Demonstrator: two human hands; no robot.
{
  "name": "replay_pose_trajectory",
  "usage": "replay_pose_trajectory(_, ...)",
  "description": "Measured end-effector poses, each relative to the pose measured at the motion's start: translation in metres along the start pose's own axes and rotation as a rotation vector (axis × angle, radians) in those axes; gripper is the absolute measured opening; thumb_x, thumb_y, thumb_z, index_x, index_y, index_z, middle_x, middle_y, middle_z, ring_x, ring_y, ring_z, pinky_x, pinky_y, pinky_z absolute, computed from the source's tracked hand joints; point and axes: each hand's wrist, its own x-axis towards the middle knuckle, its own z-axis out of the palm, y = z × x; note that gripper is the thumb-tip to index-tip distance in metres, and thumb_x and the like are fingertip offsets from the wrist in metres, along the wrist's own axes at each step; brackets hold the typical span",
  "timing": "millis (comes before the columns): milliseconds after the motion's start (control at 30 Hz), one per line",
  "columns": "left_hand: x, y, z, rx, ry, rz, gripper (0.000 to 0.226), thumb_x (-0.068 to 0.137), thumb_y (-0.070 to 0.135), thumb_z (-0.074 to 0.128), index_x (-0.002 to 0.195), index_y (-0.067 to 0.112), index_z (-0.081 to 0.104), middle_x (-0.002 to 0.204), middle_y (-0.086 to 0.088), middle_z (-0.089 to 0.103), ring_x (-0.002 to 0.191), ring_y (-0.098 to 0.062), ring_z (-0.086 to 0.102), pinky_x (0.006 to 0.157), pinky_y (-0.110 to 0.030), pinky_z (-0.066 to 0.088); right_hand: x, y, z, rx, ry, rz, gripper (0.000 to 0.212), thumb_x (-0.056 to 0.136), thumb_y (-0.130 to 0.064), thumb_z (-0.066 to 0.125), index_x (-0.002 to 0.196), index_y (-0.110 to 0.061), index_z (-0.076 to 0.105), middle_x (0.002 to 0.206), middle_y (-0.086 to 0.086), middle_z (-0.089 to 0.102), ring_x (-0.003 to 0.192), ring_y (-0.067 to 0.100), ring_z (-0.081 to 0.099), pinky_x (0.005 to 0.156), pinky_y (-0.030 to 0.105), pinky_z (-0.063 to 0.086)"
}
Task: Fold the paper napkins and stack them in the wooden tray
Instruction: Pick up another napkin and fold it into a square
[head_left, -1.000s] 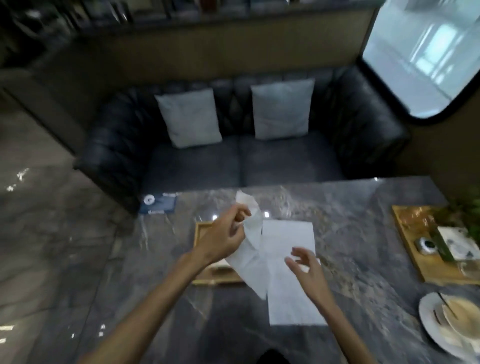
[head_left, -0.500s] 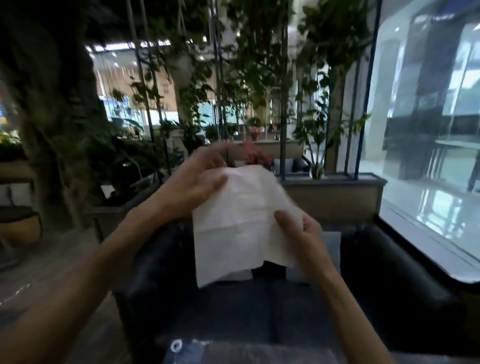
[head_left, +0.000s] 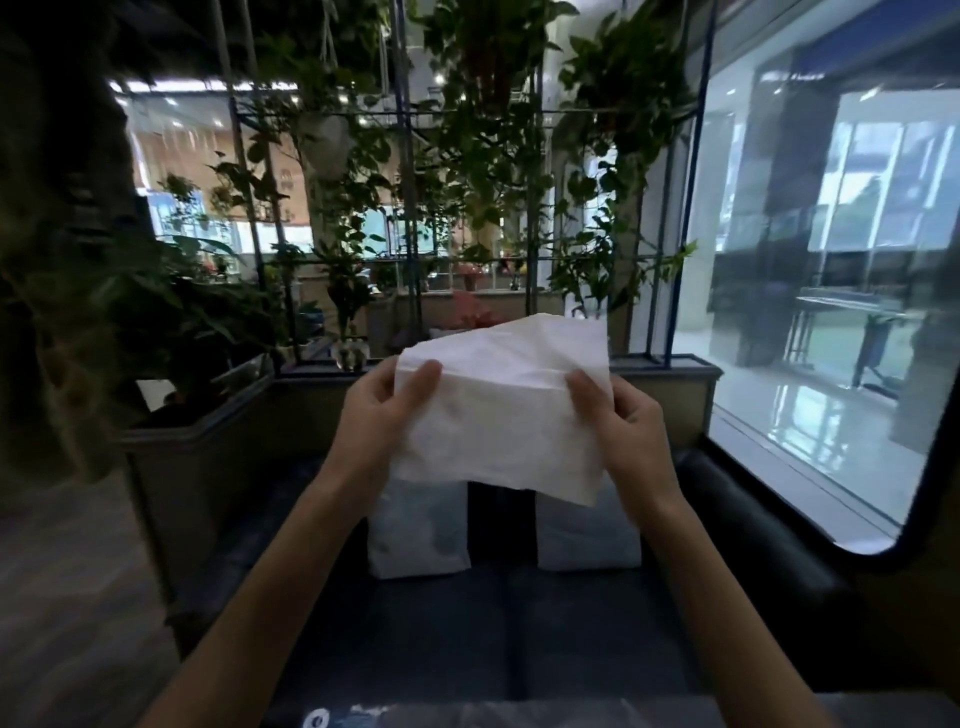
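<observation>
Paper napkin (head_left: 498, 405) held up in the air in both hands.

Left hand (head_left: 382, 415) pinching the napkin's left edge, thumb in front and fingers behind; right hand (head_left: 621, 415) gripping the right edge the same way. Folded over along the top, lower edge hanging loose. Raised well above the tabletop (head_left: 519, 714), only a strip of which shows at the bottom edge. Behind it, a dark sofa (head_left: 493, 623) with two pale cushions (head_left: 415, 535).

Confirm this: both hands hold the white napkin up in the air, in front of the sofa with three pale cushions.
Not quite. The head view shows two cushions on the sofa, not three. The rest stands: the left hand and right hand hold the white napkin up in the air.
</observation>
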Motion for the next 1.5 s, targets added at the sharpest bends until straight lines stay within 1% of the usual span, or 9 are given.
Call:
replay_pose_trajectory(100, 0.010, -0.001, 0.015, -0.047, -0.003, 0.032, 0.020, 0.093, 0.024, 0.064, 0.106, 0.009, 0.071, 0.088, -0.003, 0.076, 0.075, -0.015, 0.071, 0.061, -0.028, 0.058, 0.016, -0.011, -0.014, -0.045, 0.033, -0.020, 0.024, 0.096, -0.032, 0.063, 0.083, -0.013, 0.070, 0.066, -0.009, 0.061, 0.057, 0.002, 0.055, 0.051, 0.019, 0.045)
replay_pose_trajectory(200, 0.016, 0.000, 0.032, -0.078, 0.037, 0.064, 0.018, 0.094, 0.022, 0.065, 0.104, 0.009, 0.070, 0.083, 0.000, 0.076, 0.072, -0.014, 0.072, 0.059, -0.027, 0.058, 0.030, -0.017, -0.024, -0.019, 0.080, -0.044, 0.023, 0.097, -0.032, 0.061, 0.117, -0.022, 0.065, 0.083, -0.005, 0.074, 0.067, 0.010, 0.069, 0.053, 0.020, 0.052)
replay_pose_trajectory(333, 0.020, -0.002, 0.051, -0.027, 0.103, 0.086, 0.025, 0.094, 0.024, 0.065, 0.114, 0.010, 0.063, 0.092, -0.004, 0.075, 0.077, -0.016, 0.074, 0.058, -0.026, 0.059, 0.045, -0.016, -0.037, -0.124, 0.103, -0.105, 0.047, 0.102, -0.032, 0.053, 0.146, -0.040, 0.039, 0.067, -0.006, 0.051, 0.050, 0.016, 0.042, 0.042, 0.017, 0.039)
replay_pose_trajectory(533, 0.023, -0.011, 0.059, 0.096, 0.185, 0.105, 0.049, 0.095, 0.027, 0.064, 0.139, 0.024, 0.044, 0.094, -0.007, 0.072, 0.081, -0.024, 0.069, 0.070, -0.040, 0.058, 0.050, -0.018, -0.055, -0.203, -0.028, -0.040, 0.032, 0.104, -0.037, 0.046, 0.133, -0.042, 0.057, 0.132, -0.015, 0.057, 0.088, -0.012, 0.054, 0.070, 0.010, 0.043)
replay_pose_trajectory(667, 0.024, -0.009, 0.052, 0.129, 0.107, 0.079, 0.024, 0.094, 0.023, 0.066, 0.117, 0.018, 0.063, 0.090, -0.009, 0.075, 0.086, -0.031, 0.073, 0.074, -0.050, 0.058, 0.046, -0.018, -0.065, -0.232, -0.189, 0.006, 0.029, 0.093, -0.033, 0.067, 0.119, -0.044, 0.067, 0.111, -0.009, 0.070, 0.091, 0.008, 0.068, 0.070, 0.022, 0.059)
replay_pose_trajectory(833, 0.025, -0.003, 0.043, 0.192, -0.035, 0.055, 0.021, 0.089, 0.016, 0.071, 0.109, 0.012, 0.069, 0.096, -0.005, 0.075, 0.075, -0.007, 0.073, 0.057, -0.019, 0.055, 0.051, -0.017, -0.067, -0.262, -0.122, -0.034, 0.022, 0.087, -0.028, 0.074, 0.108, -0.035, 0.074, 0.105, -0.012, 0.073, 0.089, 0.003, 0.070, 0.073, 0.021, 0.059)
replay_pose_trajectory(1100, 0.036, 0.011, 0.028, 0.448, 0.076, 0.178, 0.011, 0.087, 0.017, 0.073, 0.098, 0.014, 0.073, 0.095, 0.000, 0.074, 0.087, -0.011, 0.071, 0.073, -0.030, 0.059, 0.059, -0.019, -0.064, -0.320, -0.105, -0.052, 0.020, 0.086, -0.023, 0.076, 0.105, -0.027, 0.073, 0.101, -0.003, 0.074, 0.093, 0.007, 0.069, 0.071, 0.014, 0.056)
replay_pose_trajectory(1300, 0.040, 0.019, 0.018, 0.556, 0.093, 0.188, 0.009, 0.088, 0.018, 0.072, 0.097, 0.016, 0.072, 0.090, 0.012, 0.070, 0.085, 0.003, 0.064, 0.060, -0.006, 0.047, 0.061, -0.019, -0.065, -0.274, -0.102, -0.033, 0.012, 0.086, -0.020, 0.077, 0.097, -0.022, 0.075, 0.093, -0.003, 0.077, 0.085, 0.005, 0.073, 0.070, 0.016, 0.058)
replay_pose_trajectory(1500, 0.039, 0.022, 0.016, 0.605, 0.087, 0.228, 0.010, 0.090, 0.019, 0.070, 0.098, 0.014, 0.072, 0.098, 0.002, 0.071, 0.093, -0.010, 0.066, 0.067, -0.014, 0.045, 0.062, -0.021, -0.064, -0.287, -0.103, -0.018, 0.017, 0.085, -0.022, 0.077, 0.102, -0.020, 0.075, 0.087, -0.001, 0.077, 0.085, 0.009, 0.073, 0.064, 0.012, 0.055)
